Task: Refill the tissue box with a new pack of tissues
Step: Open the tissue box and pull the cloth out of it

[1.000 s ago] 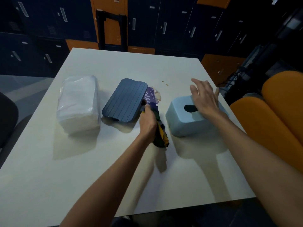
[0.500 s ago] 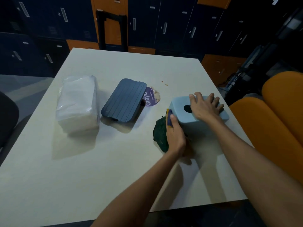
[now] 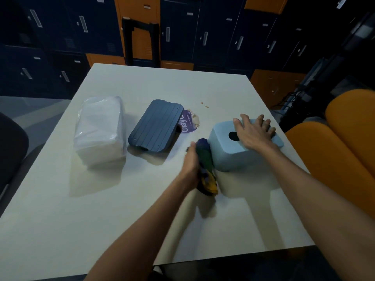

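The light blue tissue box (image 3: 227,157) stands on the white table (image 3: 101,209) at the right, its oval slot facing up. My right hand (image 3: 252,133) lies flat on its top, fingers spread. My left hand (image 3: 191,161) is shut on a crumpled dark wrapper (image 3: 207,169) with green, purple and yellow print, pressed against the box's left side. The dark blue ribbed base plate (image 3: 155,125) of the box lies in the middle of the table. The new tissue pack (image 3: 100,128) in clear plastic lies at the left.
A purple torn label piece (image 3: 188,122) lies beside the base plate. Orange chairs (image 3: 334,159) stand close at the right edge. A dark chair (image 3: 10,147) is at the left. Blue and orange lockers (image 3: 182,31) line the back.
My left hand carried the crumpled wrapper from beside the base plate over to the box's left side. My right hand came down flat onto the box top and stays there.
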### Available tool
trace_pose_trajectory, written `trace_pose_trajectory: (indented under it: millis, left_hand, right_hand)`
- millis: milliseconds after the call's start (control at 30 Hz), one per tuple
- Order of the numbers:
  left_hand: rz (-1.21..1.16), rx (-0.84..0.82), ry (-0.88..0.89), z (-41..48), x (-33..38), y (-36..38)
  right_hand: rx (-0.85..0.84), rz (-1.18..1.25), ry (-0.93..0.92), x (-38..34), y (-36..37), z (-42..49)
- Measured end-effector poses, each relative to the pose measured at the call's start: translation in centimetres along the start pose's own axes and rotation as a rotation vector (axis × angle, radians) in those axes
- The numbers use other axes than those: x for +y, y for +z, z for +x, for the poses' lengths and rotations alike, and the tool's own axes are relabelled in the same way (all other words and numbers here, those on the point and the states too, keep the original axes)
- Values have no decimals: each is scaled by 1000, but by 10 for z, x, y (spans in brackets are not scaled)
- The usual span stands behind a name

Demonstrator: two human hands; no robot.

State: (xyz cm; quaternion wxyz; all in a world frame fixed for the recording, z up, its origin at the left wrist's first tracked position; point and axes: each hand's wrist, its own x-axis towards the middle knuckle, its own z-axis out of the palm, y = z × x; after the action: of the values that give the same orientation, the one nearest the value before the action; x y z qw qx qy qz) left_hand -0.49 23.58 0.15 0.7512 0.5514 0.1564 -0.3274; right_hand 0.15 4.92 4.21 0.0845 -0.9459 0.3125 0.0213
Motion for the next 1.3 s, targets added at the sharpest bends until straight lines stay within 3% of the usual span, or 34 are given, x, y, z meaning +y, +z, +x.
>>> trace_pose_trajectory:
  millis: [100, 167, 267, 367, 500, 567, 667, 767, 967, 1067, 1167, 1300]
  left_hand:
    - [-114, 56, 4, 11, 22, -24]
    - [-174, 72, 18, 16, 30, -29]
    - [-197, 66, 18, 18, 36, -30]
    - [-229, 46, 7, 21, 37, -33]
    - [-216, 38, 1, 21, 37, -39]
    - [-203, 29, 21, 20, 37, -41]
    - [-177, 12, 58, 16, 37, -38]
    - [-120, -30, 88, 13, 31, -33]
    - [320, -111, 248, -13, -36, -1]
    - [273, -138, 231, -6, -45, 19]
    - [153, -222, 221, 13, -5, 33]
    - [289, -323, 200, 46, 34, 54]
  right_hand:
    - [51, -14, -16, -1, -2, 0]
    - [97, 36, 154, -9, -4, 0]
    - [22, 88, 330, -22, -2, -3]
    - [45, 44, 220, -25, 4, 1]
    - [27, 59, -262, -14, 1, 6]
    - [50, 100, -362, -12, -4, 8]
    - [140, 66, -152, -18, -2, 8]
    - [59, -12, 25, -23, 5, 6]
    - [106, -80, -41, -22, 12, 9]
    - [110, -135, -56, -21, 16, 11]
    - [123, -141, -58, -22, 16, 12]
    - [136, -141, -50, -24, 16, 9]
